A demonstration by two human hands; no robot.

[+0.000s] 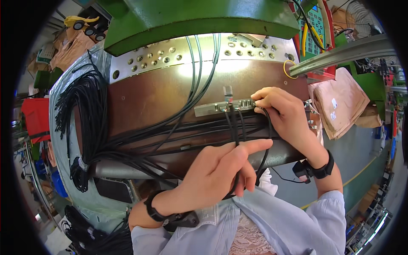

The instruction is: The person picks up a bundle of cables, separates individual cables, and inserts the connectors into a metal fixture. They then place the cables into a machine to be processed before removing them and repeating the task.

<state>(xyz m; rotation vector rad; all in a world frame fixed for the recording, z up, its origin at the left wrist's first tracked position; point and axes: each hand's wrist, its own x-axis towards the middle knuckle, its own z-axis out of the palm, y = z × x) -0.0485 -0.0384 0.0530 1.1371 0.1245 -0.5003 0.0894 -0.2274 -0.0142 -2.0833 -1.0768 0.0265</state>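
Observation:
A narrow metal fixture (207, 110) with small slots lies across the brown work surface, and an upright metal tab (228, 92) rises from it. My right hand (282, 111) pinches the end of a black cable (269, 127) at the fixture's right end; the fingertips hide the cable's tip. Other black cables (233, 127) run from the slots toward me and pass under my left hand (219, 172). Its index finger stretches out to the right against the pinched cable, while the other fingers curl around the cables below. A large tied bundle of black cables (91, 114) hangs at the left.
Above the work surface is a green machine body (204, 27), with a perforated metal plate (148, 59) under it. A metal rail (340, 55) juts in from the right. Brown paper sacks (340, 104) lie at right; a phone-like dark device (112, 190) lies lower left.

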